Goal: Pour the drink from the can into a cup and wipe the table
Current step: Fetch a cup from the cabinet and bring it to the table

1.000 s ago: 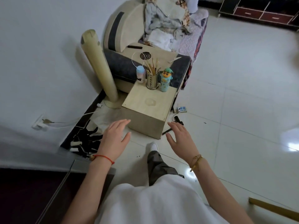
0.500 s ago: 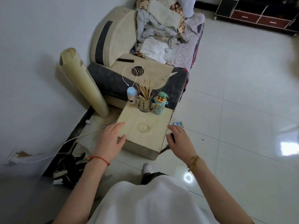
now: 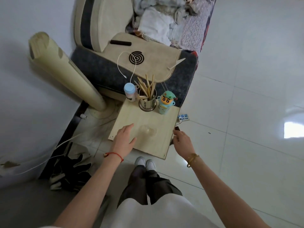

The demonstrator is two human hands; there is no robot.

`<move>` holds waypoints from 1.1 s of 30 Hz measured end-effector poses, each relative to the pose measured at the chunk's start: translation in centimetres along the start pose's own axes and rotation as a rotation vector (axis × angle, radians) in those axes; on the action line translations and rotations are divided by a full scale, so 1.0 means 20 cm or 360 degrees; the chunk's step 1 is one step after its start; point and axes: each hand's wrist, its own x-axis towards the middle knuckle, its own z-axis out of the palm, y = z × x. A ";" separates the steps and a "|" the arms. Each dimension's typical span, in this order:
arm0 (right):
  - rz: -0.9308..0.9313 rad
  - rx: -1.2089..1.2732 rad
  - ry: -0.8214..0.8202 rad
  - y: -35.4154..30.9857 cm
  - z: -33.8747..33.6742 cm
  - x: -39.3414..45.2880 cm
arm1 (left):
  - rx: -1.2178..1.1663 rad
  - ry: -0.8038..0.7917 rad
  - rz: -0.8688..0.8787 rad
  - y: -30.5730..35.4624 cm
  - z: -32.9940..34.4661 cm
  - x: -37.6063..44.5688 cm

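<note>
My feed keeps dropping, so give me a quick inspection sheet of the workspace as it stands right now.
Surface: small wooden table, pale top, bare toward the near edge.
Job's things: clear cup near the middle of the table; no can or cloth seen.
Clutter: pastel bottle, metal holder of chopsticks and cartoon bottle in a row along the far edge.
Hands: left hand open, over the table's near left part beside the cup; right hand loosely curled at the table's right edge, holding nothing.
Cables: white cable on the sofa arm; power strip on the floor.
Surroundings: tower fan, sofa, tiled floor.
</note>
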 end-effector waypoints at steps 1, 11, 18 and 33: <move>0.0029 0.0006 -0.0009 0.01 0.03 0.06 | 0.0029 -0.0038 0.0001 -0.03 0.03 0.06; 0.0263 0.0230 -0.0105 0.21 0.52 0.61 | 0.0008 -0.0336 -0.0009 -0.35 0.57 0.56; 0.0330 0.0405 -0.0045 0.34 0.79 0.78 | -0.0210 -0.0301 0.0039 -0.47 0.87 0.73; 0.0351 0.0839 -0.0144 0.10 0.54 0.57 | -0.0448 -0.0200 0.0127 -0.22 0.57 0.59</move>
